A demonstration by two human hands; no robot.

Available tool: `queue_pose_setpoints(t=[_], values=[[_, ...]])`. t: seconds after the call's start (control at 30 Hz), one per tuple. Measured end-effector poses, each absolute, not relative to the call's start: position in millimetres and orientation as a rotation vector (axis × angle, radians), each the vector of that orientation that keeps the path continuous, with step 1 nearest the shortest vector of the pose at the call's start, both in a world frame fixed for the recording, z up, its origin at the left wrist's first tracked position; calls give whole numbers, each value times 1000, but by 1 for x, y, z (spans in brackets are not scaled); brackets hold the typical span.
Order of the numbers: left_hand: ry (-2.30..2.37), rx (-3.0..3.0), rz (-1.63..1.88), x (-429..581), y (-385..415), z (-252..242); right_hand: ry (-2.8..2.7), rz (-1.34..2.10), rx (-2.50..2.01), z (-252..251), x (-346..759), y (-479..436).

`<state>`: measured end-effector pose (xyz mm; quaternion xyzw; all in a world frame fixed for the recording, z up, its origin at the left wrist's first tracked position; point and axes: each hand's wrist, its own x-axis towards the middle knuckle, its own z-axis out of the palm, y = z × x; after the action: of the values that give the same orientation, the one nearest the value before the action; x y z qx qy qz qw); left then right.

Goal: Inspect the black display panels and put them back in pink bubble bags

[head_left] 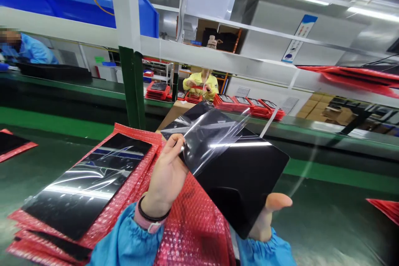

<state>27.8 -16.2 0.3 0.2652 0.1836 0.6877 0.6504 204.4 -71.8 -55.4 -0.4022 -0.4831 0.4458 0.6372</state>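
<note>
A glossy black rectangular panel [246, 174] is held up at a tilt in front of me. My right hand [264, 220] supports it at its lower right edge, the thumb sticking out beside it. Between thumb and fingertips, my left hand [170, 166] pinches a clear plastic film [208, 137], which is lifted and curled over the panel's upper left part. Below lies a stack of red bubble-wrap sleeves [193, 216]. To the left, another black panel [93, 178], with wrinkled film on it, rests on more red bubble wrap [131, 195].
A green-and-white post [131, 50] stands beyond the bench. Past it, a co-worker in yellow [202, 85] handles something red near stacks of red-wrapped panels [251, 104]. Another person in blue [37, 50] is at far left. Red sleeves [386, 208] lie at the right edge.
</note>
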Motion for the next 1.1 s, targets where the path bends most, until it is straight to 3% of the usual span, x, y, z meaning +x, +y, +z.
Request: queue_pose_setpoints(t=[0.23, 0.4, 0.63, 1.1], values=[[481, 598, 1907, 22, -29, -4, -1051, 1000, -788, -20, 169, -86], [515, 724, 2116, 30, -50, -8, -1103, 942, -877, -22, 164, -90], [504, 774, 2117, 34, -61, -13, -1129, 769, -1077, -27, 169, -85], [345, 478, 2043, 6, -17, 7, -1020, 1332, -733, -15, 168, -112]])
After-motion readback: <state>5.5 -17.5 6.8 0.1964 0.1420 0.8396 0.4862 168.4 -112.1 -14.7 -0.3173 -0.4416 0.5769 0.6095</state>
